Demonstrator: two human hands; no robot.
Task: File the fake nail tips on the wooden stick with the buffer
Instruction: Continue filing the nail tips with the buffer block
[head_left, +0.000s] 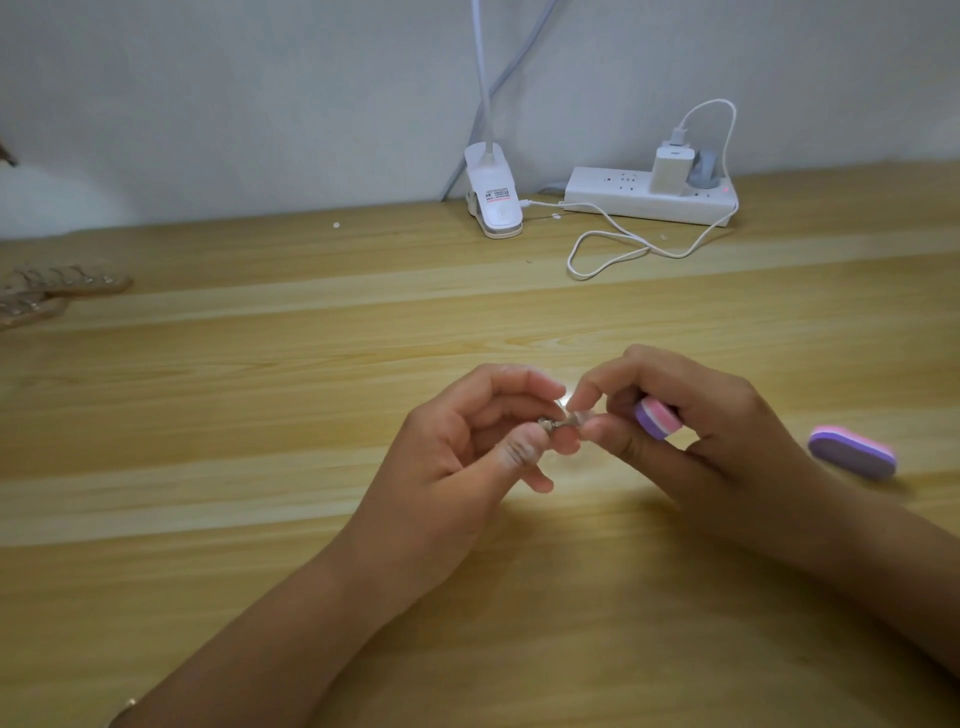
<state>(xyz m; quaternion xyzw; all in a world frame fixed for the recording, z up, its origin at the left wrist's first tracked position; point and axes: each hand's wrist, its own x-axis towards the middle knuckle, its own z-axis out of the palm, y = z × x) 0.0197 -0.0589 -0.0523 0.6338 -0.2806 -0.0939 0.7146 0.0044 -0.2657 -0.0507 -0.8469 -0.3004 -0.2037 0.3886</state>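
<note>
Left hand (467, 441) pinches what seems a nail tip (563, 420), lying sideways toward the buffer (657, 418) clasped in right hand (696, 415).

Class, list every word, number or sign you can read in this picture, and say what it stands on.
No text can be read.
White clip lamp base, its sticker: black and red print, too small and blurred to read.
White power strip: no legible marking, only a red light.
The held buffer and the loose buffer: no print visible.
</note>
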